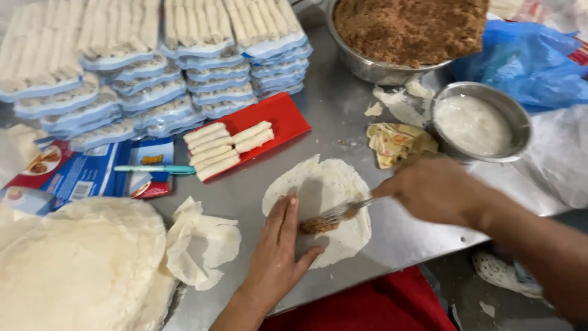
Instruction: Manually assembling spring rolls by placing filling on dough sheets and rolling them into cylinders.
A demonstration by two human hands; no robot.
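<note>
A round thin pastry sheet (pixel 324 184) lies flat on the steel table (pixel 343 110). My left hand (pixel 278 251) rests flat on the sheet's near left part, fingers straight and together. My right hand (pixel 438 190) grips a metal fork (pixel 340 213) whose tines press a small brown heap of filling (pixel 317 225) onto the sheet, right beside my left fingers. A big steel bowl of brown filling (pixel 407 27) stands at the back. A smaller steel bowl of white paste (pixel 474 122) sits just beyond my right hand.
A red tray (pixel 278 116) holds several rolled pastries (pixel 220 150). Stacked trays of rolls (pixel 153 55) fill the back left. A pile of pastry sheets (pixel 79 263) lies near left, with torn sheets (pixel 199 245), a pen (pixel 153 169), a crumpled cloth (pixel 398 142) and a blue bag (pixel 520 61).
</note>
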